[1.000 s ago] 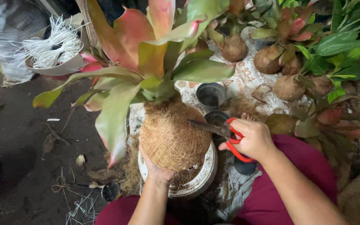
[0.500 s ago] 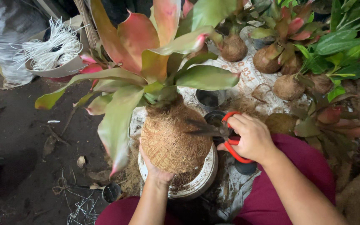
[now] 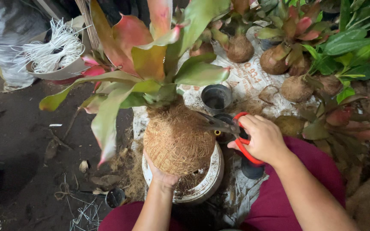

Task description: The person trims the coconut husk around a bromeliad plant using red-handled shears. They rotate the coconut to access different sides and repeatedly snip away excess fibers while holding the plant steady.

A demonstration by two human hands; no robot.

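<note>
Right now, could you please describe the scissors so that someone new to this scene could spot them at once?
Find the big red-and-green leafed plant with the coconut-fibre root ball at the centre, resting over a white bucket. Just to its right, the right hand holds the scissors. They are the only thing with bright red handles, and their dark blades point at the fibre ball.

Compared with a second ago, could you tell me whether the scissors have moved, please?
Yes. The scissors have moved up, closing on the fibre ball, judged against the white bucket.

Plant nursery work spot, ground level. Bare dirt floor (image 3: 18, 141), printed sack (image 3: 245, 79) spread as mat, rows of coir-wrapped plant balls (image 3: 296, 87), empty black pots (image 3: 216, 98), bundle of white string (image 3: 50, 49).
</note>
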